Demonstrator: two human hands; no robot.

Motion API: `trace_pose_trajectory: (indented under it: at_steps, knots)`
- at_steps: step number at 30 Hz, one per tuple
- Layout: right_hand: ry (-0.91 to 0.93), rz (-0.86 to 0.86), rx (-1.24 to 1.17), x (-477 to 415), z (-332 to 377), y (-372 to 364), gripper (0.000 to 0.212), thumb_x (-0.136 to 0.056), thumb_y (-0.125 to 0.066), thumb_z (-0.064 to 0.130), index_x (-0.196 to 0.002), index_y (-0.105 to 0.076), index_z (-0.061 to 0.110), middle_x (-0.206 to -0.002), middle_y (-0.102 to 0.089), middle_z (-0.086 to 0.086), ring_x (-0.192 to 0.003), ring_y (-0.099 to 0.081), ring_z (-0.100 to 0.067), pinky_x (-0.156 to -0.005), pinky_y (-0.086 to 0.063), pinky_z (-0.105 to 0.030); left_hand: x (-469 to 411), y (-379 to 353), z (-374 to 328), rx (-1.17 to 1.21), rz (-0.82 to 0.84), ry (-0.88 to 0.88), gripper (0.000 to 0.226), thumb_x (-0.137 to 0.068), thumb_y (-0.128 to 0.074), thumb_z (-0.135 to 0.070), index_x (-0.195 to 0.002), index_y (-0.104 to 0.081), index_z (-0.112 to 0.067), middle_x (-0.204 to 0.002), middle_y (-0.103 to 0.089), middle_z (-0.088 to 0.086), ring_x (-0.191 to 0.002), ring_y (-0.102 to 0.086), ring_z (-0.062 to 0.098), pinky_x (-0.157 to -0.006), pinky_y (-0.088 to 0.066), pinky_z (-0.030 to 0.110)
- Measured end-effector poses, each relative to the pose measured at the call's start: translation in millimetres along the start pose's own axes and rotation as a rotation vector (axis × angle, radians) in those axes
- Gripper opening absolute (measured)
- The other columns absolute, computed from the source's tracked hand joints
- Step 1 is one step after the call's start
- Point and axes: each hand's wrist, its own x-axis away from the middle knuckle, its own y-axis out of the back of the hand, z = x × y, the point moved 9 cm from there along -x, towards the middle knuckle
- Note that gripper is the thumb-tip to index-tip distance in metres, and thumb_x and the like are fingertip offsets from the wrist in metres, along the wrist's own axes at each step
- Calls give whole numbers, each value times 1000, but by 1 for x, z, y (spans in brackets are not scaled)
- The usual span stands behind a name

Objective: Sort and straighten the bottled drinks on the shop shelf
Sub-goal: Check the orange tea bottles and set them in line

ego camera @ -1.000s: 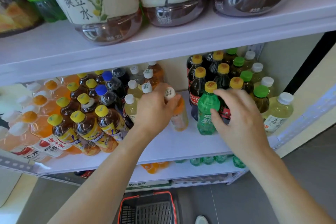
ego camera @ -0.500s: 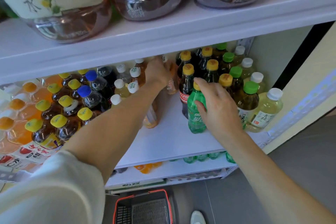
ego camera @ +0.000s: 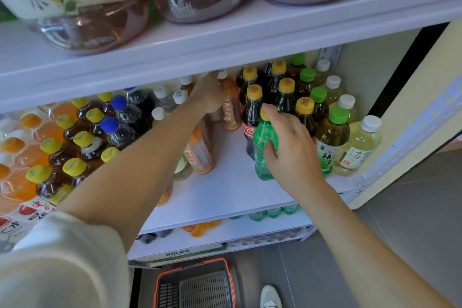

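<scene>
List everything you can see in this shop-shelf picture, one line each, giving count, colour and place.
jugs: three, clear with cream labels, top shelf
cola bottles: about five, dark, yellow caps, middle shelf right
green-capped bottles: four, olive, beside the cola
white-capped bottles: four, pale yellow, far right
tea bottles: many, brown, yellow caps, middle shelf left
green bottle: one, green, shelf front
amber bottles: at least two, white caps, shelf middle
basket: one, red-rimmed, floor
left hand: at rear amber bottle, grip unclear
right hand: grips green bottle
</scene>
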Motion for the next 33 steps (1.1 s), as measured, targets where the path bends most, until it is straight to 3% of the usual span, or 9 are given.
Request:
trace_pose_trajectory:
  at_steps: [5,10,12,16,20,23,26,29,33]
  knots:
    - [-22,-119,-39,10,6,13,53,-86,-61,3,-137,-50,10,-126,-55,-12,-116,-52,-32,-94,-46,-47,86,63,12,-203,-489,-182,38,-88,-44,-14,-117,-69,-14,-111,-68,16,-103,-58,40,-83,-50,44]
    - [45,-275,-117,33,21,27,33,-85,-61,-4,-117,-62,1,-111,-60,-14,-103,-57,-30,-87,-49,-39,111,25,55,-485,-232,-59,42,-97,-50,-22,-138,-50,-9,-129,-53,20,-115,-48,42,-93,-42,50]
    - [66,-210,-187,40,27,19,29,-86,-60,-3,-115,-64,1,-107,-61,-11,-97,-58,-23,-83,-50,-36,116,23,52,-430,-257,-115,37,-98,-52,-23,-130,-53,-4,-118,-55,22,-105,-53,43,-88,-44,49]
    - [5,27,-278,54,28,-17,31,-90,-60,6,-121,-62,8,-110,-61,-4,-102,-60,-21,-80,-54,-43,134,8,39,-448,-141,-220,28,-89,-61,-34,-102,-52,-10,-70,-49,4,-72,-63,35,-53,-41,35]
    - [-187,211,-416,70,15,-53,37,-93,-61,18,-130,-56,22,-117,-57,6,-108,-54,-10,-87,-53,-40,160,13,21,-542,-183,-290,31,-91,-53,-46,-102,-54,-17,-75,-63,9,-70,-62,35,-54,-41,32]
    - [-403,355,-567,85,-5,-74,44,-93,-62,33,-135,-49,35,-136,-51,10,-125,-45,-3,-103,-45,-37,181,48,23,-237,-314,-252,21,-87,-50,-42,-89,-59,-23,-70,-64,3,-65,-60,31,-57,-49,36]
    - [-675,576,-928,111,-8,-86,54,-82,-64,56,-134,-49,45,-144,-50,11,-133,-44,-8,-110,-38,-43,205,82,34,225,-429,-185,17,-82,-48,-36,-77,-60,-24,-64,-62,-9,-57,-57,9,-49,-46,28]
    - [-804,790,-1495,136,21,-85,61,-82,-63,62,-132,-59,28,-132,-63,-11,-116,-63,-33,-89,-54,-48,220,97,57,638,-512,-22,19,-80,-50,-27,-65,-59,-21,-58,-53,-11,-54,-45,3,-45,-35,20]
    - [-734,735,-1641,129,47,-63,66,-72,-76,59,-120,-68,14,-104,-69,-24,-73,-70,-31,-60,-58,-34,238,93,83,946,-561,134,26,-85,-51,-21,-60,-57,-23,-57,-45,-6,-56,-40,11,-49,-30,29]
